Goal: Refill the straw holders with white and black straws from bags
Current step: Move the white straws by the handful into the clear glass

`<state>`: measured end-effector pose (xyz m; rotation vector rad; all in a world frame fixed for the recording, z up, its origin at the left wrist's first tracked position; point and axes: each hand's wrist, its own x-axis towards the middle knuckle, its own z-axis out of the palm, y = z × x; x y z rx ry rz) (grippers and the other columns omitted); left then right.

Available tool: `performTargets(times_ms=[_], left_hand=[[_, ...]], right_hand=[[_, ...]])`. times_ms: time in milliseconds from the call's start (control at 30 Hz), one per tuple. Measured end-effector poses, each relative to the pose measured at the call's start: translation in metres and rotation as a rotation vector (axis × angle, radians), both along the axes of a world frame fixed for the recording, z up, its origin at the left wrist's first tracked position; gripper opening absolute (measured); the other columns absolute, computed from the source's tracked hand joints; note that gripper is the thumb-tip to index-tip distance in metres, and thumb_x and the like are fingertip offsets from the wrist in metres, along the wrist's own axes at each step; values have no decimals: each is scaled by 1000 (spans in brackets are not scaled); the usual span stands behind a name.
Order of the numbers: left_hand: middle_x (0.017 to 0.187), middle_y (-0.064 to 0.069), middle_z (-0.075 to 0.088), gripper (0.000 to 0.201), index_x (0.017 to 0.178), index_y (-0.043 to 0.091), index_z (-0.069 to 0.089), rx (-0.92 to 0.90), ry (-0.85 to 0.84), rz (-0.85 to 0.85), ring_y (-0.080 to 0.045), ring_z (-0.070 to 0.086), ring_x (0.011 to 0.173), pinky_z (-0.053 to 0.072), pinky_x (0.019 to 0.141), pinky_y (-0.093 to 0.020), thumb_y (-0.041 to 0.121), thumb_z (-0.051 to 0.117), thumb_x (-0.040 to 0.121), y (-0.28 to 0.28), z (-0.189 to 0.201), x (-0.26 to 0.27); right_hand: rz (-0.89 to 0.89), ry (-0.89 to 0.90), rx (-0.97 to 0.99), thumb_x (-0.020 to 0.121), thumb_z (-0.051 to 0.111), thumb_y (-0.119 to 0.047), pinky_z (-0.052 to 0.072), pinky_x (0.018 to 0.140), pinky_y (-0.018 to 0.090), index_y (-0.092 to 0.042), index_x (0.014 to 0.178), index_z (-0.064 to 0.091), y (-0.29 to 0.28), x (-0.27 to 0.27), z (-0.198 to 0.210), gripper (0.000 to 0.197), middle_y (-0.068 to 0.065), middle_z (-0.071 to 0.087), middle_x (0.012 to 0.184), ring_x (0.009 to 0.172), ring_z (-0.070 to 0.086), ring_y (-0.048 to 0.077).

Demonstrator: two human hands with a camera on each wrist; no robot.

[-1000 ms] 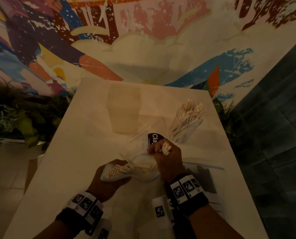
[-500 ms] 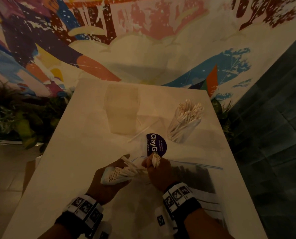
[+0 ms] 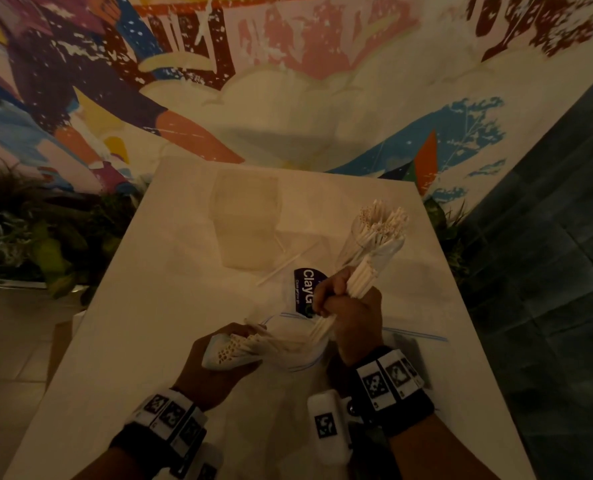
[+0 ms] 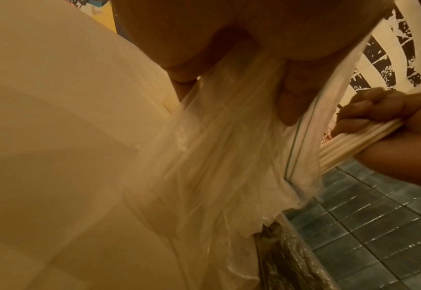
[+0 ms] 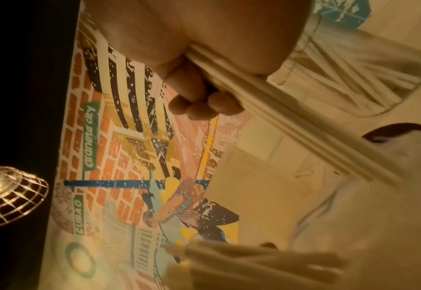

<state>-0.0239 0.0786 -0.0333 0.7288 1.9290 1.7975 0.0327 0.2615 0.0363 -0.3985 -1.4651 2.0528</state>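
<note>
My left hand (image 3: 212, 372) grips the closed end of a clear zip bag (image 3: 288, 344) that holds white straws (image 3: 239, 348), low over the white table (image 3: 132, 323). My right hand (image 3: 352, 313) is curled round a bunch of white straws (image 3: 361, 280) just outside the bag's mouth. That bunch points up and right at a clear glass holder (image 3: 374, 244) packed with white straws. In the left wrist view my fingers (image 4: 291, 94) press the bag (image 4: 229, 157). The right wrist view shows the gripped bunch (image 5: 291, 125) and the glass holder (image 5: 353, 78).
A pale translucent square holder (image 3: 246, 220) stands at the back middle of the table. One loose straw (image 3: 284, 266) lies in front of it, beside a purple round sticker (image 3: 305, 289). Plants (image 3: 39, 244) line the left side, a mural wall the back, dark tiles the right.
My right hand dipped to the bag's mouth, then came up and right with a bigger bunch of white straws. The left hand kept its hold on the bag.
</note>
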Motion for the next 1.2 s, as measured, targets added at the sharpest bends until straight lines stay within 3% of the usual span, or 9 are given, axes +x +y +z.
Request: performTargets(times_ms=[167,333,533,667,767,867,1000,1067,1200], left_hand=[[83,30,67,42,73,57,65,11,13,1,10,63,77,48,68,-4,19,75,58,0,-10,-2],[87,19,69,27,82,45,67,-3,-28,3,1,65,80,52,73,-12,41,72,55,-4,-11,-4],[93,-8,68,27,92,14,66,1,-96,-34,-2,66,85,55,78,-18,6,77,69,-5,-23,-8],[101,7,67,43,93,39,67,-28,-50,-53,-6,65,90,53,81,-17,60,76,57,-7,-24,-10],[99,11,69,39,92,40,68,25,-57,-36,-6,66,87,55,80,-21,53,80,57,-5,-19,-9],[93,19,70,38,86,47,68,60,-34,-46,-2,66,85,53,76,-15,66,75,53,-4,-14,-7],[95,14,70,38,87,44,68,54,-38,-42,-6,66,86,55,79,-21,60,77,54,-5,-17,-8],[95,11,69,41,86,43,68,40,-40,-38,-9,66,87,55,80,-23,66,76,52,-6,-19,-9],[96,6,69,42,87,40,68,29,-42,-47,-16,66,91,55,83,-33,66,74,55,-6,-20,-11]], right_hand=[[-111,79,39,53,42,15,33,43,19,-20,58,45,23,-4,31,35,15,44,49,42,43,17],[-347,155,130,63,34,28,32,43,19,-12,63,42,71,-18,65,41,3,44,44,39,40,18],[-492,355,237,65,41,22,36,49,28,-13,62,46,119,-30,111,35,1,48,46,44,43,20],[-479,391,278,67,47,20,48,66,36,-16,60,50,137,-44,120,37,-1,57,56,59,55,22],[-469,250,337,71,50,18,52,74,31,-12,61,53,143,-60,99,32,-4,64,59,64,61,19],[-403,193,349,67,48,19,52,70,31,-11,58,51,143,-71,65,32,-3,64,58,62,61,18],[-404,18,331,70,44,21,55,69,31,-25,50,57,151,-75,36,51,-3,65,60,64,62,20],[-437,-80,440,76,49,13,53,73,25,-25,57,61,154,-75,35,44,0,65,68,70,61,18],[-547,-290,668,91,57,-21,40,60,17,-10,88,62,156,-69,41,12,3,60,82,70,54,11]])
